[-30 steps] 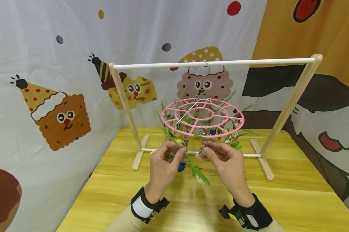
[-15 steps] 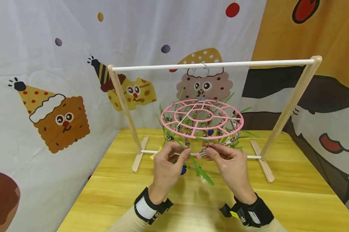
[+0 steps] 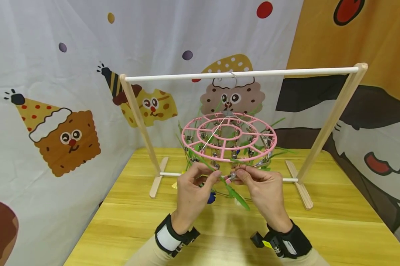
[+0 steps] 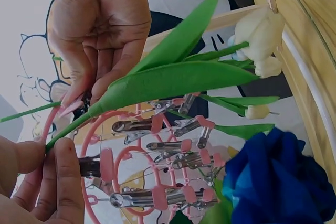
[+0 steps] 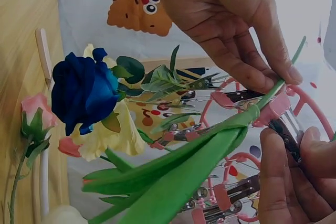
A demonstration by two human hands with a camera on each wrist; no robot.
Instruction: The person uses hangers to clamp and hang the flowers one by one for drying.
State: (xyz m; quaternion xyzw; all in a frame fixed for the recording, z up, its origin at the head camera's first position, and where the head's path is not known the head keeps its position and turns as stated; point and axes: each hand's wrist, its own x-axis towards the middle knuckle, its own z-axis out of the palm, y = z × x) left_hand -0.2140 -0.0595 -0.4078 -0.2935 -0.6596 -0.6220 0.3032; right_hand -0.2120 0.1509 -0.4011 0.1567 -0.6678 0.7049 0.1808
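My left hand [image 3: 194, 194] pinches the thin green stem of an artificial white tulip [image 4: 257, 35], whose long leaves [image 4: 178, 85] point down and to the right in the head view. In my right hand [image 3: 264, 192], thumb and fingers squeeze a metal clip with pink tips [image 5: 283, 121], just under the front rim of a round pink hanging rack [image 3: 223, 152]. The clip's tips are right at the stem; whether the stem lies between them I cannot tell. Several more clips [image 4: 139, 198] hang around the rack, some with flowers, including a blue rose [image 5: 84, 93].
A wooden stand with a white top bar [image 3: 186, 77] carries the rack by its hook. Its feet rest on the wooden table [image 3: 120, 221]. A pink rose [image 5: 37, 114] lies on the table. Behind hangs a cartoon-printed curtain [image 3: 53, 55].
My left hand has shifted slightly right with the tulip, so both hands are nearer each other. The clip's pink tips have come up to the stem.
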